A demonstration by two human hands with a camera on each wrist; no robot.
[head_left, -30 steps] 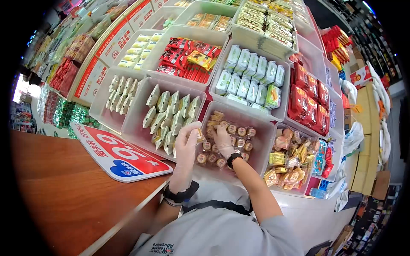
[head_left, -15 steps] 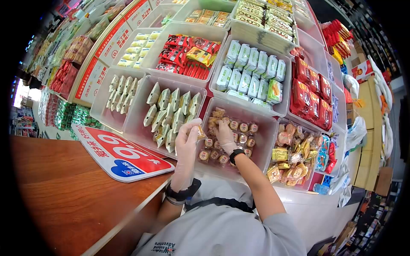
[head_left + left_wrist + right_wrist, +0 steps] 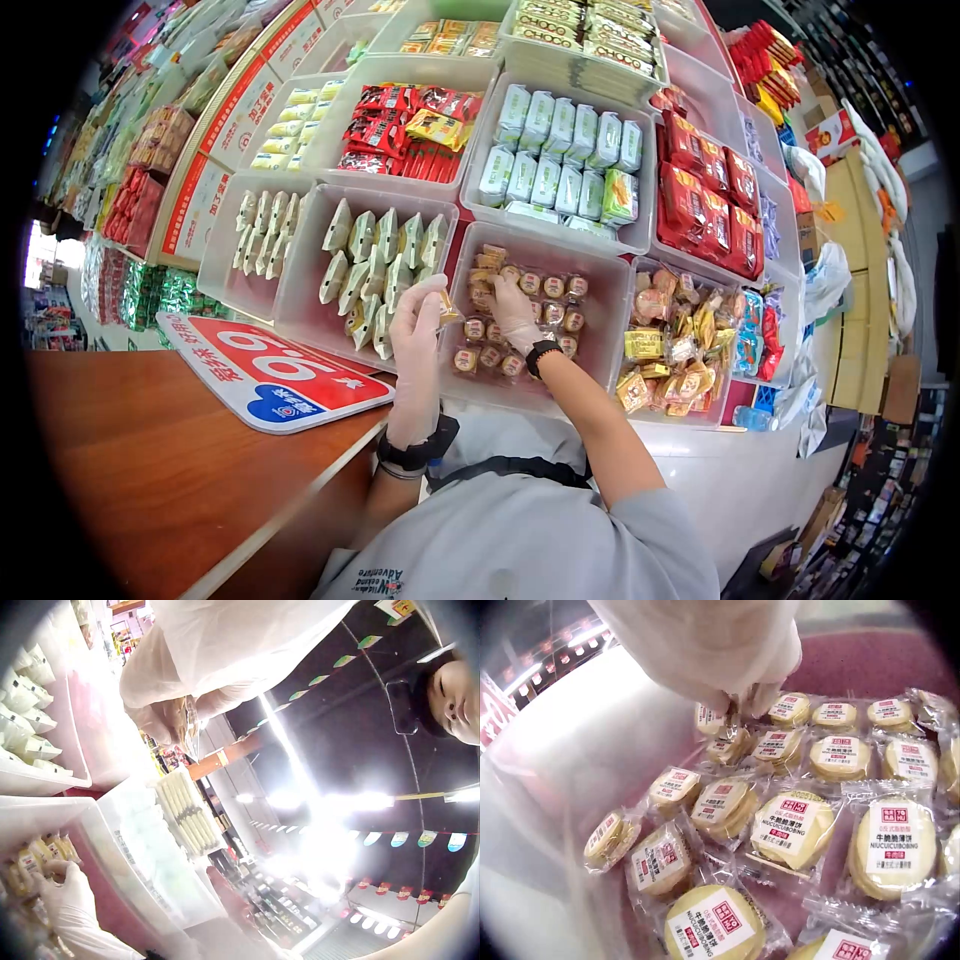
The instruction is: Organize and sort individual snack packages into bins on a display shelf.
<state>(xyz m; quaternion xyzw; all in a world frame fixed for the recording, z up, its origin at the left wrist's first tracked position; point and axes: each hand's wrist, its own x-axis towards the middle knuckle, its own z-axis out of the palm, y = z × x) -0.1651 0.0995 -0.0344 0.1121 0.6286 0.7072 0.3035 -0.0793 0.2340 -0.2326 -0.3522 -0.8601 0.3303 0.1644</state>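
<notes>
My gloved left hand (image 3: 415,350) is raised at the near left corner of a clear plastic bin (image 3: 600,275), pinching a small clear packet of crackers (image 3: 449,309) between thumb and fingers. Inside that bin, packets of round thin crackers (image 3: 795,825) stand in rows, white labels facing up. My gloved right hand (image 3: 515,315) reaches down among them toward the far left part. In the right wrist view its fingertips (image 3: 716,697) pinch the top of a cracker packet (image 3: 729,744) near the bin wall; the hand hides part of it.
To the left stands a bin of pale green-white packs (image 3: 375,255); to the right, one of mixed snacks (image 3: 670,345). Behind are bins of white-green packs (image 3: 560,150) and red packs (image 3: 705,200). A price sign (image 3: 280,370) lies on the wooden counter (image 3: 150,470).
The head view has shifted, so the bins sit further left in it. The left hand keeps its cracker packet; the right hand stays among the packets in the bin.
</notes>
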